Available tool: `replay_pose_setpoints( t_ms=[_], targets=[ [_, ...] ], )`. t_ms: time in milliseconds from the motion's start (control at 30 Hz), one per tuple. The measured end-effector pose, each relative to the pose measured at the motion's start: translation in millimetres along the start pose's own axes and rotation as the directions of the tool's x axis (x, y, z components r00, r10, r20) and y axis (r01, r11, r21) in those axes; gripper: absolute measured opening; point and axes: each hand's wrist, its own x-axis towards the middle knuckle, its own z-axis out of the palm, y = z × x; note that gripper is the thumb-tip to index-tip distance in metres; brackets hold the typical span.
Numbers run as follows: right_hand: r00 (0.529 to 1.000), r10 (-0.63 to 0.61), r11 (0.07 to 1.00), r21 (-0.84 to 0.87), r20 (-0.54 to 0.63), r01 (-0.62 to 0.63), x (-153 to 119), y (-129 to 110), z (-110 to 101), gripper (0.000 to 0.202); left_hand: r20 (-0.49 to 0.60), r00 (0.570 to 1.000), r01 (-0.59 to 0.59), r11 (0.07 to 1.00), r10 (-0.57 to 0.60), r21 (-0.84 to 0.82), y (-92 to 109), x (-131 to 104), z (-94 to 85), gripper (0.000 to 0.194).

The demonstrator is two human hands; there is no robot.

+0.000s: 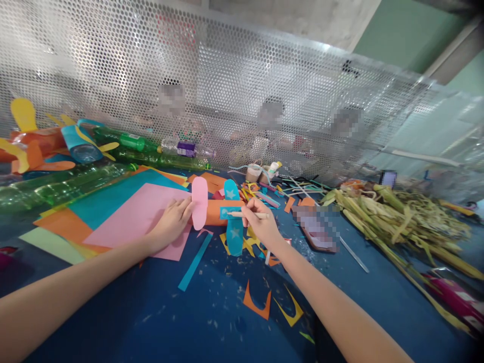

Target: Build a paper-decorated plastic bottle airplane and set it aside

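Observation:
An orange paper toy plane [214,216] lies in the middle of the table. It has a pink rounded strip [199,203] across its left end and a blue wing [235,239] with pale stars towards the right. My left hand [172,222] grips the plane's left end, with its fingertips partly hidden behind the pink strip. In my right hand [262,227] is a pale pencil [249,215], pinched between the fingers. Its tip touches a blue patch [230,212] on the orange body, where light marks show.
Coloured paper sheets [136,217] lie under my left hand. Green plastic bottles [75,184] and other paper-trimmed bottles stand left. Paper scraps [257,302] lie in front, beside a blue strip [195,262]. To the right are a phone [315,229] and dried husks [401,212]. Perforated sheeting [234,75] hangs behind; people are beyond it.

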Motion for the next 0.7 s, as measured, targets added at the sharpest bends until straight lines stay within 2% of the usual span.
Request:
replay_pose_setpoints(
  t_ms=[567, 700],
  targets=[
    [0.999, -0.028, 0.999, 0.018, 0.027, 0.027, -0.8, -1.4, 1.1, 0.026, 0.007, 0.999, 0.032, 0.996, -0.032, -0.080, 3.0, 0.9, -4.7, 0.037],
    [0.999, -0.028, 1.000, 0.006, 0.038, 0.028, -0.3, -0.4, 0.5, 0.026, 0.010, 1.000, 0.007, 1.000, -0.007, -0.022, 2.1, 0.5, -3.6, 0.037]
  ],
)
